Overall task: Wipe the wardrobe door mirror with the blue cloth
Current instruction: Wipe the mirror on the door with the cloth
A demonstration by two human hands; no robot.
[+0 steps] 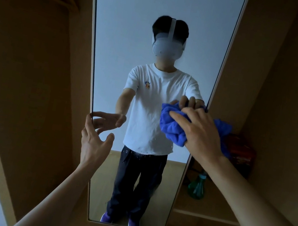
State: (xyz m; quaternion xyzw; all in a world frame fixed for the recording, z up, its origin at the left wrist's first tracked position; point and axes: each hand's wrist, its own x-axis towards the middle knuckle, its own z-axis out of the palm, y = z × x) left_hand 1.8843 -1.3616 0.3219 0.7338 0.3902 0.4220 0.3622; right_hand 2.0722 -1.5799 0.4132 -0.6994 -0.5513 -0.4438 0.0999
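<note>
The right hand [202, 133] grasps the bunched cloth [171, 126], pressing it on the mirror [162, 6] at the glass's near edge. Some cloth spills past that edge, so a stroke may slip off the glass. The left hand [94, 141], relaxed and empty, touches the opposite edge; a hard push might swing the door. Droplets [140, 152] lie below the cloth. A green bottle [197, 186] stands under the right forearm, where the arm could knock it.

Worn, seen in reflection: white short-sleeved T-shirt [152, 113], small multicoloured chest emblem [147, 85]; dark loose trousers [138, 180]; purple shoes [107, 218], probably trainers; white strapped headset [168, 46].
</note>
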